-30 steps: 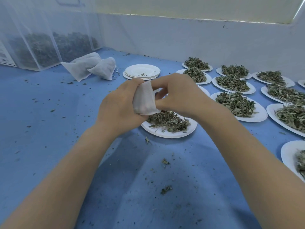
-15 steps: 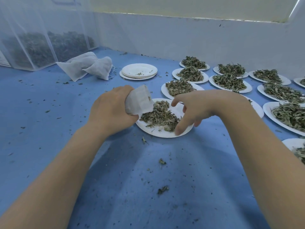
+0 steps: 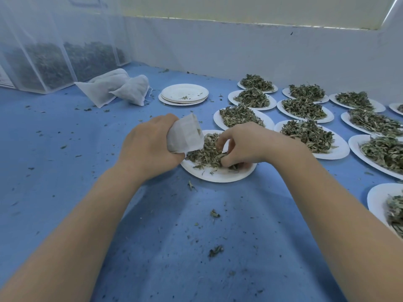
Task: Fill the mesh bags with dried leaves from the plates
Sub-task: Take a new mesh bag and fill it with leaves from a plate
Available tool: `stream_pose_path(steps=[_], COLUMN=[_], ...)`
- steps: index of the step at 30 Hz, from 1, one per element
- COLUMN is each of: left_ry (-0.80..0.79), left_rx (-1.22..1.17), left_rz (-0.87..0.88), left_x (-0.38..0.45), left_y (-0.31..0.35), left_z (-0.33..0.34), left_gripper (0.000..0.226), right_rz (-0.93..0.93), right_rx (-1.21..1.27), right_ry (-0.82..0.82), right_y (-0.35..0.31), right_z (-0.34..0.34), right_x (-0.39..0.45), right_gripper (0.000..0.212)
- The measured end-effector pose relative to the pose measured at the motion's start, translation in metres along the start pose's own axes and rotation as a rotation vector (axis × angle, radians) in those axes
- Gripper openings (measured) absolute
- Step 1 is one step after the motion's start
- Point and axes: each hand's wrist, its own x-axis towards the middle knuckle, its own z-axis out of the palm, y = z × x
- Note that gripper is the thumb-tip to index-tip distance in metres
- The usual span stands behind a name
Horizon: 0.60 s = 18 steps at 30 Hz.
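No brand or legible writing shows; a white label at the left edge, on the large translucent mesh sacks of dark leaves [image 3: 54, 64], is too cut off to read.

The left hand [image 3: 150, 147] is curled tightly around the lower part of a small white mesh bag [image 3: 185, 136], its grip closed on the gathered fabric so the open mouth tilts up and toward the right, just above the near white paper plate [image 3: 218, 176]. The right hand [image 3: 246, 147] reaches into the pile of dried green leaves [image 3: 205, 153] on that plate, fingers bent into a loose claw and pinching into the flakes; whether any are actually held cannot be told.

The plate sits mid-counter on the blue cloth-covered counter [image 3: 174, 247], whose surface is wrinkled and strewn with leaf crumbs. Toward the right edge, more white paper plates heaped with crinkled dried leaves [image 3: 307, 134] lie in rows. Toward the far edge stands a stack of empty white paper plates [image 3: 184, 93], and beside it, toward the far left corner, two filled white mesh pouches [image 3: 117, 88] lie slumped against each other.
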Motion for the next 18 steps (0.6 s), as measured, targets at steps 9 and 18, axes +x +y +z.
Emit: stream_pose_path(steps=[9,18], left_ry=[-0.003,-0.013], left_rx=[0.021,0.106], left_rz=[0.041,0.078], left_x=[0.001,0.0], left_y=[-0.003,-0.003], left_z=[0.002,0.005], left_gripper=[0.039,0.04], right_rz=[0.007,-0.173], right_rx=[0.158,0.077], right_ry=[0.127,0.249], right_y=[0.006,-0.007], right_z=[-0.007,-0.031], right_x=[-0.002,-0.018], right_gripper=[0.011,0.018])
